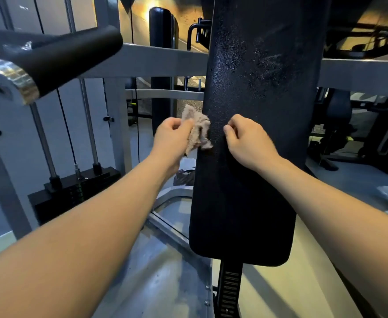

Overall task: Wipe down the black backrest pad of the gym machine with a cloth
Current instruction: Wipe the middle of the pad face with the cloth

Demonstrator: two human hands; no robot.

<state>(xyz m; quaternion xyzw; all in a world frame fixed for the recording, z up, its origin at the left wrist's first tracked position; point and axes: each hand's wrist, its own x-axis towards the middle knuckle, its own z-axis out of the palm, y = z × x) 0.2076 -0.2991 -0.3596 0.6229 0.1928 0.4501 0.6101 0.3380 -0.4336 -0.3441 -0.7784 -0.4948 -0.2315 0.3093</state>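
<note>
The tall black backrest pad (252, 88) stands upright in the middle of the view, with pale smears and droplets on its upper part. My left hand (171, 136) pinches a crumpled beige cloth (197, 129) at the pad's left edge, and the cloth touches the pad. My right hand (245, 138) hovers in front of the pad's middle, a little right of the cloth, fingers curled with nothing in them.
A black padded roller arm (57, 53) with a chrome end juts out at upper left. A weight stack (73, 191) with guide rods stands at lower left. Grey frame bars (160, 58) cross behind the pad. Other machines stand at right.
</note>
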